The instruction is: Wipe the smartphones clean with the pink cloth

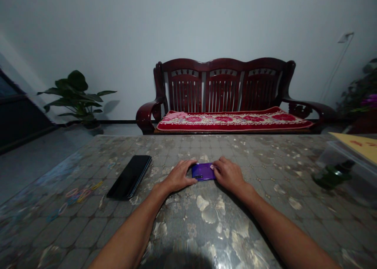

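A purple phone (pixel 203 171) lies flat on the patterned table (pixel 206 229), back side up, between my two hands. My left hand (pixel 178 176) rests on the table at the phone's left end, its fingers curled around that end. My right hand (pixel 229 174) covers the phone's right end, fingers bent over it. Both hands grip the phone where it lies. A second, black phone (pixel 130 176) lies on the table to the left of my left hand, untouched.
Several coloured rubber bands (pixel 79 194) are scattered at the table's left. A clear plastic box (pixel 350 171) with a yellow lid and a dark green bottle (pixel 332 176) stand at the right. Behind the table stand a red wooden bench (pixel 224 96) and a potted plant (pixel 77 98).
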The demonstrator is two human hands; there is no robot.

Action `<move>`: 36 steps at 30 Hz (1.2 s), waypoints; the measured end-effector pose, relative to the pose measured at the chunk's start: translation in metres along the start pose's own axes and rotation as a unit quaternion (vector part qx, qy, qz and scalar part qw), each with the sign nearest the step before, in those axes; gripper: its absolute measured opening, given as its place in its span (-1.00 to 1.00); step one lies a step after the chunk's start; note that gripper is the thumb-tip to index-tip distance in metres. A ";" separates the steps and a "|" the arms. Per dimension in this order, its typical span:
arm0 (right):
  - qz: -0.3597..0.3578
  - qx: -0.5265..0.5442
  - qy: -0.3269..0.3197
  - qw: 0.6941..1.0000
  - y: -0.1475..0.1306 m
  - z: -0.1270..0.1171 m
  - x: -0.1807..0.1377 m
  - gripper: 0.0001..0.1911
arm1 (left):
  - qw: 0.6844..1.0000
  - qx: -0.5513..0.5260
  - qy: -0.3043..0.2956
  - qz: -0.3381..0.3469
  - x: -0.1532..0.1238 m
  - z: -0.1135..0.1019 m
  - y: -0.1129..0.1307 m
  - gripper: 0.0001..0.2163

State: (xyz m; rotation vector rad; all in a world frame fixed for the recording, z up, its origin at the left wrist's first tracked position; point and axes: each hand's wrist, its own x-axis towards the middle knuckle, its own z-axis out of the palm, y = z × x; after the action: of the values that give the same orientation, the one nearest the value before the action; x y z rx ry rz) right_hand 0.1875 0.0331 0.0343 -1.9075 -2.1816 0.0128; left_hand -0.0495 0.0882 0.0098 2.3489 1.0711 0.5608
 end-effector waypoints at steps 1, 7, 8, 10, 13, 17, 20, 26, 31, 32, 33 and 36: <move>0.009 -0.009 0.006 1.000 0.003 -0.001 0.001 -0.72 | 1.000 0.001 0.001 -0.001 0.000 0.000 0.000 -0.34; -0.007 -0.016 0.025 1.000 0.007 0.002 0.000 -0.76 | 1.000 0.000 -0.006 -0.005 0.001 0.000 0.002 -0.35; -0.022 -0.008 0.023 0.999 0.004 0.003 -0.001 -0.76 | 1.000 0.001 -0.007 -0.006 0.001 0.000 0.002 -0.34; -0.053 0.009 0.019 0.998 -0.002 0.005 -0.003 -0.75 | 1.000 0.000 -0.008 -0.012 0.002 0.000 0.002 -0.34; -0.082 0.025 0.014 0.996 -0.009 0.008 -0.005 -0.75 | 1.000 -0.004 -0.009 -0.018 0.002 0.000 0.002 -0.33; -0.060 0.019 0.007 0.998 -0.006 0.005 -0.003 -0.77 | 1.000 -0.010 -0.002 -0.020 0.002 -0.001 0.004 -0.33; -0.017 -0.001 0.015 1.000 0.003 0.002 0.000 -0.77 | 1.000 -0.009 -0.004 -0.025 0.002 -0.002 0.006 -0.33; -0.023 0.009 0.021 0.999 0.004 0.006 -0.001 -0.77 | 0.999 -0.008 -0.004 -0.032 0.002 -0.002 0.007 -0.32; -0.071 0.036 0.009 0.997 -0.011 0.010 -0.005 -0.78 | 1.000 -0.011 -0.001 -0.029 0.002 0.000 0.004 -0.31; -0.065 0.036 0.005 0.997 -0.011 0.009 -0.005 -0.77 | 1.000 -0.013 -0.001 -0.027 0.002 0.000 0.004 -0.32; -0.055 0.033 0.002 0.998 -0.010 0.008 -0.004 -0.77 | 1.000 -0.014 -0.001 -0.025 0.002 0.000 0.004 -0.32; -0.010 0.017 0.001 1.000 -0.002 0.003 -0.001 -0.77 | 1.000 -0.012 -0.005 -0.029 0.002 -0.001 0.005 -0.32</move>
State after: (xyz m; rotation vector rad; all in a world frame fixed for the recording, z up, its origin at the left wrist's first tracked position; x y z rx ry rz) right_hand 0.1850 0.0324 0.0316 -1.8659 -2.1849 0.0437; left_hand -0.0459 0.0873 0.0134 2.2909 1.1184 0.5372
